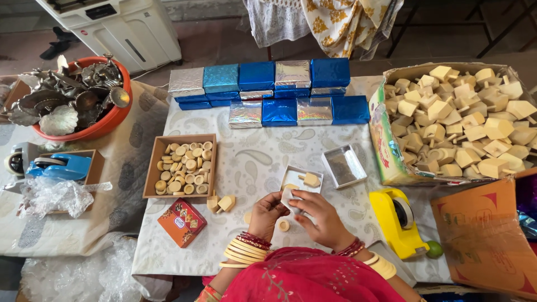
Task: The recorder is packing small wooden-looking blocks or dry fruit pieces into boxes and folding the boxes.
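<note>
Both hands, left hand [268, 211] and right hand [319, 215], pinch a small white card [289, 197].

Wrapped boxes [278, 89]: glossy foil, blue and silver. Spinning tops [464, 123] and discs [184, 165]: matt pale wood, smooth (probably unfinished). Tape dispenser [396, 221]: glossy yellow plastic. Tablecloth [251, 162]: matt printed cloth. Basin pieces [67, 98]: shiny metal.

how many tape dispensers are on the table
2. A yellow tape dispenser sits right of the right hand, beside the orange carton. A blue tape dispenser lies at the far left in a small wooden tray. More may be hidden.
</note>
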